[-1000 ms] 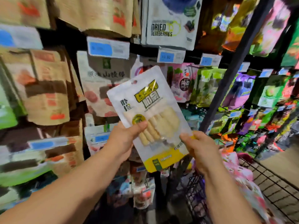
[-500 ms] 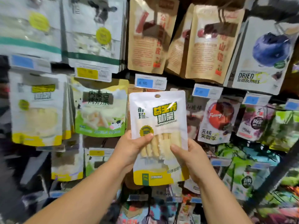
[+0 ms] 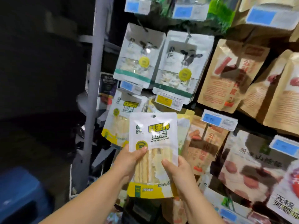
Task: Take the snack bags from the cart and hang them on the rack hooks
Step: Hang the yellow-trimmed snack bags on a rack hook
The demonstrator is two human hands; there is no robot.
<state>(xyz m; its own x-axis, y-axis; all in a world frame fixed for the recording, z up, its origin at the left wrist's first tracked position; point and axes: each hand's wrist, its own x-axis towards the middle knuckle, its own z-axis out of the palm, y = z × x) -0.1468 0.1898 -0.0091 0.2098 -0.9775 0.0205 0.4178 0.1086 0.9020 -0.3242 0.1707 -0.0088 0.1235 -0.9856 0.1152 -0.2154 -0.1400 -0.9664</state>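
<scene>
I hold a white and yellow snack bag (image 3: 153, 136) of pale sticks upright in front of the rack, its hang hole at the top. My left hand (image 3: 129, 160) grips its left edge with the thumb on the front. My right hand (image 3: 179, 170) grips its right edge. Just behind and up to the left, matching white and yellow bags (image 3: 119, 120) hang on a rack hook. The cart is out of view.
White bags with a cow print (image 3: 179, 65) hang above. Brown paper bags (image 3: 233, 75) fill the rack to the right, with blue price tags (image 3: 218, 119) on the hook ends. A grey upright post (image 3: 94, 78) bounds the rack on the left, and a blue object (image 3: 19, 194) sits low left.
The view has swung left along the rack, from the blueberry and brown bags to the rack's left end. Both hands keep the same grip on the bag, now near the matching hanging bags.
</scene>
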